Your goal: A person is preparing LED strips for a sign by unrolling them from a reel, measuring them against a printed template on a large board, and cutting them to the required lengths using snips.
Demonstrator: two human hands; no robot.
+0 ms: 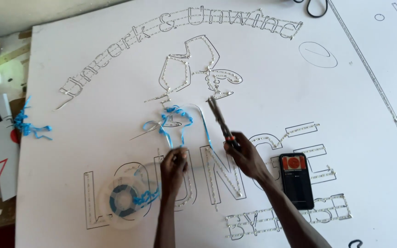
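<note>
From the head view I look down on a big white board (93, 78) carrying outlined lettering and a bottle-and-glass drawing, the lines studded with small clear clips.

My left hand (173, 166) sits near the board's bottom edge, fingers pinched on a thin blue strip (176, 118). The strip runs up from that hand in a narrow loop to a curly tangle at the middle of the board, just below the drawing. More of it trails down-left to a clear reel (124, 199) with a blue core, lying flat near the bottom-left corner.

My right hand (246, 158) is clenched round the dark handles of pliers (220, 120). Their long, thin nose points up toward the drawing, beside the strip's right leg. I cannot tell whether the tip touches the board.

A phone (296, 180) lies face up just right of that hand, screen lit. A scrap of blue strip (27, 125) hangs off the left edge. A black loop (316, 7) is cut off at the top edge, and both forearms leave the picture at the bottom.
</note>
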